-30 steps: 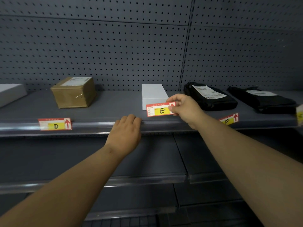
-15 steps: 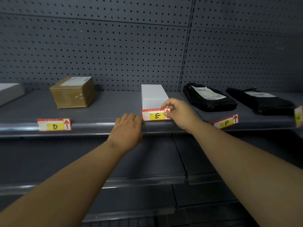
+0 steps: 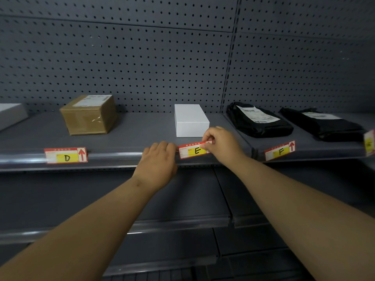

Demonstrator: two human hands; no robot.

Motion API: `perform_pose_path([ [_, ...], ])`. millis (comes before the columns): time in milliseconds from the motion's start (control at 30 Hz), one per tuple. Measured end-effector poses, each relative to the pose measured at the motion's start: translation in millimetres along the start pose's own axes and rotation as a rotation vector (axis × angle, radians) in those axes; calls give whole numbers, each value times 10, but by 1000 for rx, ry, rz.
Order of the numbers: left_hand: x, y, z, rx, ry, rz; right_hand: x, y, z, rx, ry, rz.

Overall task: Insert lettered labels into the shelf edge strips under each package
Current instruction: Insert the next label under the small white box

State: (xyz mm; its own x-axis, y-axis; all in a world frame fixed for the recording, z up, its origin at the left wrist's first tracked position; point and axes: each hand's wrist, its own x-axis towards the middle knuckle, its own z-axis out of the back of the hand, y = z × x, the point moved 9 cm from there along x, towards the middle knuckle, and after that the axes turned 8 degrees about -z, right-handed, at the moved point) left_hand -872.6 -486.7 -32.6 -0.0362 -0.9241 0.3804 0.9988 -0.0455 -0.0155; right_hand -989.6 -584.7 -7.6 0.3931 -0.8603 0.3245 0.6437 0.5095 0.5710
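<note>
My right hand [image 3: 221,146] pinches the right end of the red and yellow E label [image 3: 192,151], which sits slightly tilted at the shelf edge strip [image 3: 113,157], just below the white box [image 3: 190,120]. My left hand [image 3: 159,166] rests curled on the strip, its fingertips touching the label's left end. The D label [image 3: 66,155] sits in the strip under the brown cardboard box [image 3: 89,114]. On the strip of the adjoining shelf, the F label [image 3: 280,151] lies under a black bag package [image 3: 258,119].
A second black bag [image 3: 322,124] lies at the far right with another label [image 3: 369,144] at the frame edge. A pale box [image 3: 10,114] shows at the far left. Perforated back panels rise behind; lower grey shelves [image 3: 182,222] sit beneath my arms.
My right hand has brought the E label down from above the shelf to the edge strip. My left hand has slid right along the strip to the label's left end.
</note>
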Motion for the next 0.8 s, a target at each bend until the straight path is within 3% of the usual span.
perform_pose_path([
  [800, -70, -67, -23, 82, -34, -135, -34, -20, -71, -90, -7, 37],
])
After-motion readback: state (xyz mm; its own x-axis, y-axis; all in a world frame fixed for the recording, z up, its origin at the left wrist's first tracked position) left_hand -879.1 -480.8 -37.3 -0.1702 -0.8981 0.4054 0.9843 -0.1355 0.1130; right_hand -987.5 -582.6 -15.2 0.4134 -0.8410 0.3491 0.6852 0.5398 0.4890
